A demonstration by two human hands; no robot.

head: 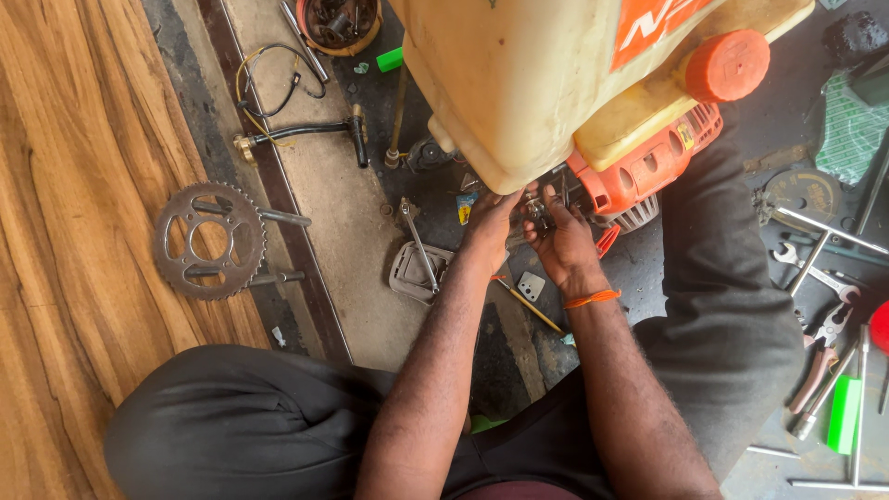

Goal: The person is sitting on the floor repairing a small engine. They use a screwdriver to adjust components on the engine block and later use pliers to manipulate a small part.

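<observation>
Person seated on the floor, knees in dark trousers spread to either side, both forearms reaching forward under a cream-coloured tank (519, 83) with an orange screw cap (727, 65). The tank sits on an orange small engine (648, 167), tilted toward the person.

Left hand (489, 227): raised to the underside of the machine, fingers tucked up against the dark metal parts (542, 208) below the tank. Its grip is hidden by the back of the hand; cannot tell whether it is closed on anything.

Right hand (563, 243): palm turned up, orange thread band (593, 298) on the wrist, fingers curled around the same small dark metal parts, touching them. The two hands are just beside each other, nearly meeting.

On the floor below the left forearm: a grey plastic cover (412, 273) with a spanner (419, 245) lying across it. A yellow-handled tool (530, 306) lies between the forearms. Well to the left, on the wooden boards, a toothed sprocket (208, 241). Further up, a black bent pipe with brass fitting (296, 134). To the right, near the knee: pliers with pink handles (820, 361), a green block (844, 414), several loose spanners and rods.
</observation>
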